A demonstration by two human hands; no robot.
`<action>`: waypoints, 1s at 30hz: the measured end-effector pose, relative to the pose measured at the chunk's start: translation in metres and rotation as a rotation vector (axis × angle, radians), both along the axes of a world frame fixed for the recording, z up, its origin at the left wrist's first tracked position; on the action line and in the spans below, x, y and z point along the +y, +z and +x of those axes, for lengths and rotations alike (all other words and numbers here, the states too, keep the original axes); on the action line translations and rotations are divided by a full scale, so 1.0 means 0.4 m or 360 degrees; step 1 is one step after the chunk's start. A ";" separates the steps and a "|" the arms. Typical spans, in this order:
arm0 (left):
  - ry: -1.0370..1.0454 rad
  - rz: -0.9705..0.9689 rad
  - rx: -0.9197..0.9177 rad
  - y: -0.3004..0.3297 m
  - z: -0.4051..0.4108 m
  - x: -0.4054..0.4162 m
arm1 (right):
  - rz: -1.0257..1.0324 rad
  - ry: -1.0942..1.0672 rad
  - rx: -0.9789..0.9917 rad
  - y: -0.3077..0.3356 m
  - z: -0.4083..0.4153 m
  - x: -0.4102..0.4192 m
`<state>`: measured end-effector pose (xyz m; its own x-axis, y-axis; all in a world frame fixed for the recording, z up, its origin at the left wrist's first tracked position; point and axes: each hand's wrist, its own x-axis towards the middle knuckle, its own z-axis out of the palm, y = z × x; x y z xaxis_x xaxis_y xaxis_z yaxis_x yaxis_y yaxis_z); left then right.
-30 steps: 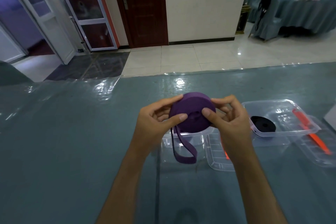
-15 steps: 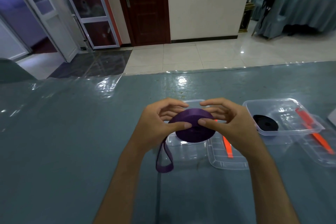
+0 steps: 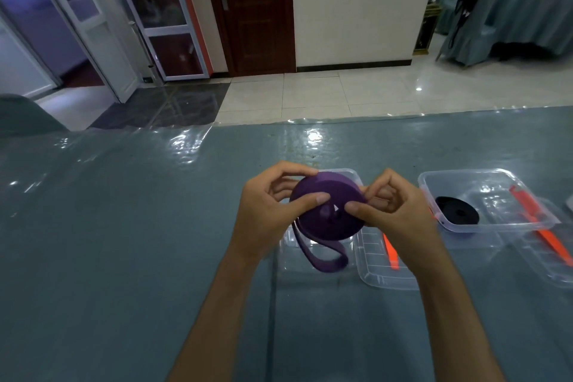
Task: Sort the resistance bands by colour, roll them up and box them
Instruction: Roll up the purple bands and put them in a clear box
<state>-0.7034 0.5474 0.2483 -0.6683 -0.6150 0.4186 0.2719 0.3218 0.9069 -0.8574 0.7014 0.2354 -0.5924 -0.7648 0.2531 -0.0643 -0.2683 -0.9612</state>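
Two bare forearms, left hand (image 3: 263,214), right hand (image 3: 393,217), no sleeves, short nails

I count 2 hands: left hand (image 3: 263,217) & right hand (image 3: 393,220), both curled round 1 purple band roll (image 3: 328,211). Bands total: 2, w/ 1 black band roll (image 3: 457,214) lying in a box. Clear boxes: 2, i.e. near box (image 3: 353,177) under my hands, far box (image 3: 483,183) on the right. Lids: 2, near lid (image 3: 372,270), far lid (image 3: 545,260). Orange clips seen: 2, near clip (image 3: 390,253), far clip (image 3: 527,203). 1 table (image 3: 124,226).
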 end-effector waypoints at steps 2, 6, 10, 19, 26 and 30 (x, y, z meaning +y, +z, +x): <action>-0.0074 0.0090 0.0055 -0.001 0.000 0.002 | -0.0101 -0.0075 -0.0047 0.003 0.004 0.002; -0.0134 0.0170 0.0004 -0.001 0.006 -0.006 | -0.0110 -0.0053 -0.0047 0.007 0.005 0.004; -0.0029 0.0057 -0.0065 0.002 -0.008 0.009 | 0.0035 0.0068 0.0083 0.006 0.007 -0.001; -0.0062 0.0286 -0.0047 -0.010 0.020 -0.003 | -0.0121 0.0046 -0.0178 -0.008 0.005 -0.011; 0.0032 0.0311 -0.0007 -0.008 0.004 0.001 | -0.0064 -0.0054 -0.0050 0.003 -0.004 0.005; -0.0171 0.0388 -0.0014 -0.003 -0.006 0.000 | -0.0208 -0.0188 -0.0199 -0.009 0.002 0.001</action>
<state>-0.7057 0.5474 0.2471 -0.7382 -0.6222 0.2608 0.2844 0.0635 0.9566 -0.8567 0.7018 0.2319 -0.7089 -0.6539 0.2643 0.0151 -0.3887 -0.9213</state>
